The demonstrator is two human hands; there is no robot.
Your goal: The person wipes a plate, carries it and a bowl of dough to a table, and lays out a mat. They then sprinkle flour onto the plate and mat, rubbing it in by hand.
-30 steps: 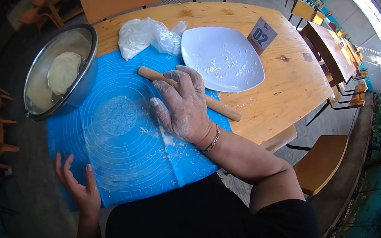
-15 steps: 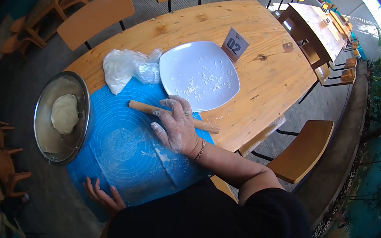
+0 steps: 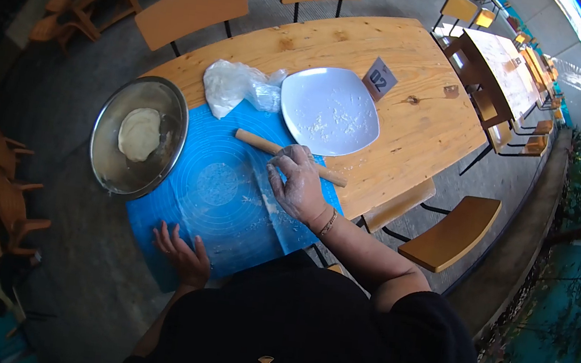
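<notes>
My right hand (image 3: 299, 188), dusted with flour, is over the middle of a wooden rolling pin (image 3: 255, 140), with its fingers curled round it. The pin lies slantwise across the far part of a blue silicone baking mat (image 3: 227, 221), which has printed circles and patches of flour. My left hand (image 3: 186, 254) rests on the mat's near left edge, fingers spread and holding nothing. A round of pale dough (image 3: 139, 135) sits in a steel bowl (image 3: 100, 151) left of the mat. Beyond the pin stands a white square plate (image 3: 309, 86) with scattered flour.
A plastic bag of white flour (image 3: 227, 86) lies between bowl and plate. A number 02 card (image 3: 379, 81) stands behind the plate on the wooden table (image 3: 427, 133). Chairs surround the table, one (image 3: 452, 234) close on the right.
The view has shifted, so the table things appear higher and farther right. My right hand's spread fingers have drawn in round the rolling pin. My left hand has moved farther onto the mat.
</notes>
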